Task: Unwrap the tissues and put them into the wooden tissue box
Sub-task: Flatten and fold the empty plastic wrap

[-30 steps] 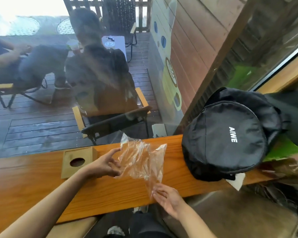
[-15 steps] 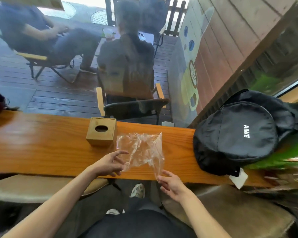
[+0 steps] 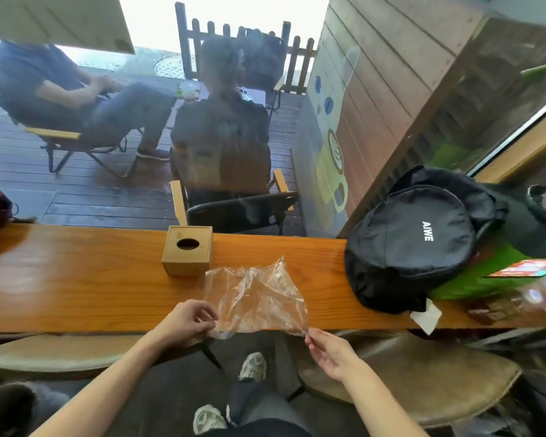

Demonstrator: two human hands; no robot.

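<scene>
Running across my view is the long, glossy orange-brown wooden counter (image 3: pixel 76 279), set against a glass window. Beyond the glass I see a dark plank deck with two seated people and folding chairs. At the counter's right end sits a round black fabric backpack (image 3: pixel 413 247) with white lettering, well apart from everything I am working with. Under the counter stand two brown cushioned stools (image 3: pixel 423 383), one on each side of my legs. Near the counter's far edge stands the small square light-wood tissue box (image 3: pixel 186 253), upright, its oval slot on top showing dark. Just beside the box's near right corner starts the crumpled clear plastic wrapper (image 3: pixel 256 298), spread over the counter and hanging past its near edge. My left hand (image 3: pixel 186 323) pinches the wrapper's lower left corner with curled fingers; my right hand (image 3: pixel 331 351) pinches its lower right corner at the fingertips. I cannot tell where the tissues are.
</scene>
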